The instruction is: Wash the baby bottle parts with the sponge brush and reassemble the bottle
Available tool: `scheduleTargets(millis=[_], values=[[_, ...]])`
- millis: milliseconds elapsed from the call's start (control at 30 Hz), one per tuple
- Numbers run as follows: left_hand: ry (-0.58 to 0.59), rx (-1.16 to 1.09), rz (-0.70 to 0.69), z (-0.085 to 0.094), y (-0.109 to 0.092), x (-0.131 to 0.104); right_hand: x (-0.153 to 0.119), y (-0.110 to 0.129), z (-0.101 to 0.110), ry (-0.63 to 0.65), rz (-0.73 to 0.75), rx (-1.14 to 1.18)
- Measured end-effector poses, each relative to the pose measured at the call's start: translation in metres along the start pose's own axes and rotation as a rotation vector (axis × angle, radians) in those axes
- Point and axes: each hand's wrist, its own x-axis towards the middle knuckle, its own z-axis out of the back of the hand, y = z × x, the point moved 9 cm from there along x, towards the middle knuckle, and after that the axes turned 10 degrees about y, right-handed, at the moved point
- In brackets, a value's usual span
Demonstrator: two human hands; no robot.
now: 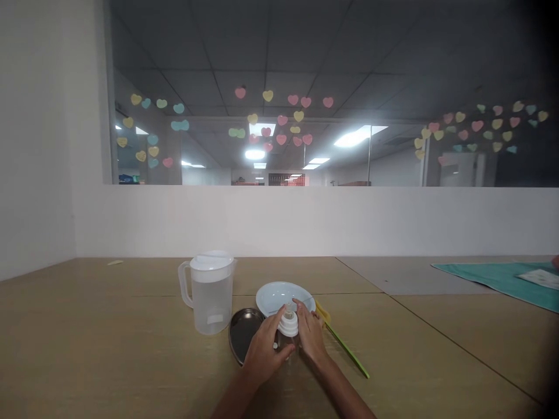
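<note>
A clear baby bottle [288,326] with a white ridged collar and a see-through teat stands upright between my hands. My left hand [265,349] wraps its side, thumb across the front. My right hand [309,331] closes on the opposite side, fingers up near the collar and teat. Just behind the bottle sits a pale blue-white bowl [279,288], partly covered by my fingers. A dark oval metal tray [242,334] lies beside my left hand. To the right of my right hand is a brush-like tool with a green handle [349,351] and a yellow head [324,314].
A translucent lidded pitcher [212,302] with its handle to the left stands left of the tray. A teal cloth [480,276] with a white paper lies at the far right of the wooden table [109,349]. Behind is a white wall below a window with heart stickers.
</note>
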Motion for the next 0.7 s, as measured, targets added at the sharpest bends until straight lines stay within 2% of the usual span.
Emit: scheduleTargets(millis=[100,200,333,400,500,567,700], values=[[-0.009,-0.036,0.016,-0.001,0.002,0.000,0.001,0.000,-0.005,0.064,0.010,-0.023],[-0.028,-0.104,0.052,-0.001,0.008,0.000,-0.001,0.005,0.004,0.021,0.052,-0.028],[-0.060,-0.169,0.082,-0.002,0.015,0.001,-0.010,0.037,0.015,-0.019,0.317,0.044],[-0.059,-0.198,0.089,-0.004,0.017,0.002,-0.014,0.051,0.016,-0.021,0.399,0.064],[-0.040,-0.238,0.117,-0.005,0.021,0.003,-0.011,0.047,0.020,-0.058,0.284,0.149],[-0.021,-0.251,0.151,-0.004,0.023,0.003,-0.006,0.039,0.015,0.021,0.177,0.295],[0.025,-0.300,0.111,-0.003,0.017,0.005,-0.002,0.035,-0.003,0.360,0.086,0.639]])
